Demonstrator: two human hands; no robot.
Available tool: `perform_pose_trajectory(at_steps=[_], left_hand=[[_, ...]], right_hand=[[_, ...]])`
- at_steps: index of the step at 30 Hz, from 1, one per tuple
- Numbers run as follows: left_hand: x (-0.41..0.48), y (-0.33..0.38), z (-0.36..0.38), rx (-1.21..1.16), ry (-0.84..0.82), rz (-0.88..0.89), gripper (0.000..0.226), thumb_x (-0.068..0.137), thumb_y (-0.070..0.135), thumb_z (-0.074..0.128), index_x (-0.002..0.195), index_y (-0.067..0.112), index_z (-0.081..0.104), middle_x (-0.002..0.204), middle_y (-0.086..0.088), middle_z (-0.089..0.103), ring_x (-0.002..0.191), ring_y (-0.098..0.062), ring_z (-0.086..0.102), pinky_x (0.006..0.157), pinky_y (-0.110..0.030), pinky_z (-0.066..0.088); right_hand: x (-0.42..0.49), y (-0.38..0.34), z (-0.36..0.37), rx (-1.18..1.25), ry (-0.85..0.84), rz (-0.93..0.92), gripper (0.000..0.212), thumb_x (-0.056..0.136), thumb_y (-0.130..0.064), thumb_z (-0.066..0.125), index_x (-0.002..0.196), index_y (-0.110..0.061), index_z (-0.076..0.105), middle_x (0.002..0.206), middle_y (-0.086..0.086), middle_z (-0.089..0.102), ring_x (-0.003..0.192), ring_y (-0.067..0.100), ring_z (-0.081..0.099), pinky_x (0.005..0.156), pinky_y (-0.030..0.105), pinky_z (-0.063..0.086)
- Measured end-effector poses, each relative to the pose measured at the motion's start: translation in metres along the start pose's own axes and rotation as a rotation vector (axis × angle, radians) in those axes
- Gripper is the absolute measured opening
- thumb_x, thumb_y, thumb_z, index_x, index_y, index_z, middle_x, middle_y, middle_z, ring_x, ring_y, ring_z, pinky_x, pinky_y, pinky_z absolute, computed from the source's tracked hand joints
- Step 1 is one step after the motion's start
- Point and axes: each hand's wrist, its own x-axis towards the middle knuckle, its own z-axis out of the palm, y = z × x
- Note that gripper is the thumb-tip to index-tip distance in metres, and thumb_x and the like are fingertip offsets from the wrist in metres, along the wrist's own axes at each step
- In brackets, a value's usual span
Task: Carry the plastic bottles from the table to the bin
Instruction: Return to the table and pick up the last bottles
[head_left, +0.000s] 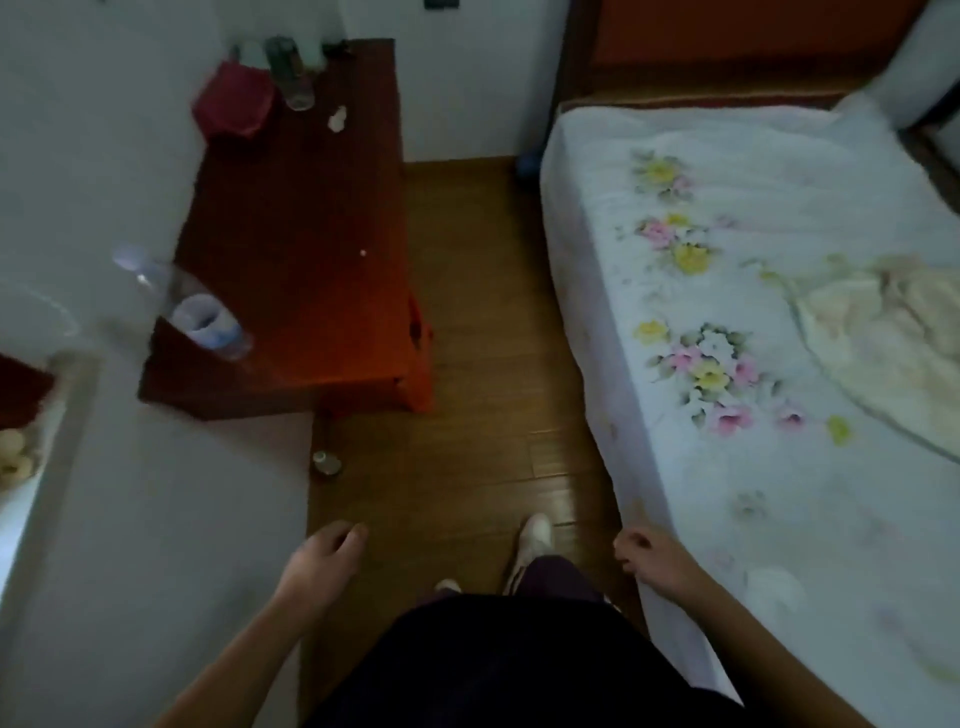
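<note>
A clear plastic bottle (197, 312) with a pale label lies tilted at the near left corner of the dark red wooden table (311, 218). Another clear bottle (291, 73) stands at the table's far end. My left hand (322, 558) hangs low near the white wall, fingers loosely curled, holding nothing. My right hand (652, 558) hangs beside the bed's edge, fingers curled in, nothing in it. Both hands are well short of the table. No bin is in view.
A red box (234, 98), a small white object (337, 118) and several items crowd the table's far end. A bed with a floral sheet (727, 312) fills the right. Wooden floor (478, 364) runs between them. A small round metal object (326, 462) lies by the wall.
</note>
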Motion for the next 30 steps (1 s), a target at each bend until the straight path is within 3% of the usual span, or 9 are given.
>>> perform_pose_trajectory(at_steps=[4,8,10,13,16,20,25,30], left_hand=[[0.060,0.074,0.000,0.095,-0.068,0.113,0.025,0.101,0.048,0.046,0.095,0.031,0.063,0.088,0.000,0.071,0.076,-0.018,0.070,0.061,-0.029,0.049],[0.109,0.122,0.007,0.113,-0.100,0.110,0.028,0.100,0.049,0.047,0.088,0.030,0.064,0.085,-0.003,0.071,0.075,-0.021,0.071,0.059,-0.029,0.048],[0.125,0.138,0.008,0.100,-0.104,0.064,0.029,0.101,0.047,0.047,0.090,0.027,0.065,0.086,-0.005,0.071,0.078,-0.026,0.072,0.061,-0.030,0.049],[0.139,0.150,0.011,0.063,-0.054,-0.004,0.029,0.102,0.043,0.048,0.090,0.021,0.066,0.086,-0.007,0.072,0.078,-0.027,0.072,0.067,-0.037,0.053],[0.145,0.158,0.007,-0.057,0.054,-0.065,0.021,0.102,0.032,0.052,0.091,0.022,0.066,0.087,-0.008,0.073,0.075,-0.026,0.071,0.065,-0.037,0.050],[0.144,0.168,-0.007,-0.179,0.142,-0.117,0.018,0.103,0.028,0.051,0.096,0.023,0.067,0.090,-0.005,0.074,0.077,-0.026,0.071,0.064,-0.034,0.048],[0.146,0.177,-0.038,-0.348,0.314,-0.179,0.029,0.102,0.029,0.054,0.083,0.017,0.072,0.081,-0.003,0.077,0.075,-0.024,0.072,0.071,-0.039,0.051],[0.142,0.180,-0.079,-0.486,0.514,-0.186,0.029,0.101,0.036,0.054,0.084,0.021,0.071,0.078,0.002,0.077,0.075,-0.020,0.072,0.076,-0.045,0.056]], right_hand=[[0.016,-0.002,-0.033,0.062,0.042,0.075,0.024,0.097,-0.017,0.057,0.078,-0.003,0.055,0.079,0.010,0.054,0.073,0.023,0.052,0.064,0.030,0.040],[0.070,-0.003,-0.072,0.079,0.060,0.102,0.027,0.087,-0.035,0.063,0.076,-0.010,0.062,0.078,0.012,0.064,0.077,0.031,0.064,0.070,0.037,0.048],[0.104,-0.014,-0.094,0.073,0.052,0.083,0.019,0.089,-0.033,0.064,0.078,-0.017,0.066,0.086,0.013,0.070,0.088,0.036,0.068,0.077,0.043,0.052],[0.124,-0.085,-0.131,0.018,0.049,-0.011,0.018,0.091,-0.027,0.064,0.078,-0.014,0.068,0.084,0.011,0.071,0.084,0.028,0.070,0.076,0.038,0.054],[0.146,-0.158,-0.158,-0.090,-0.048,-0.137,0.019,0.094,-0.032,0.060,0.076,-0.025,0.061,0.075,-0.005,0.062,0.072,0.011,0.060,0.070,0.028,0.047],[0.184,-0.252,-0.177,-0.156,-0.117,-0.247,0.023,0.093,-0.042,0.061,0.106,-0.023,0.067,0.100,-0.005,0.069,0.095,0.012,0.066,0.089,0.032,0.054],[0.217,-0.372,-0.170,-0.283,-0.201,-0.429,0.027,0.098,-0.043,0.055,0.120,-0.029,0.059,0.108,-0.010,0.066,0.102,0.006,0.062,0.084,0.024,0.046],[0.231,-0.478,-0.129,-0.363,-0.305,-0.599,0.033,0.098,-0.044,0.056,0.125,-0.026,0.061,0.111,-0.009,0.068,0.104,0.007,0.064,0.092,0.027,0.051]])
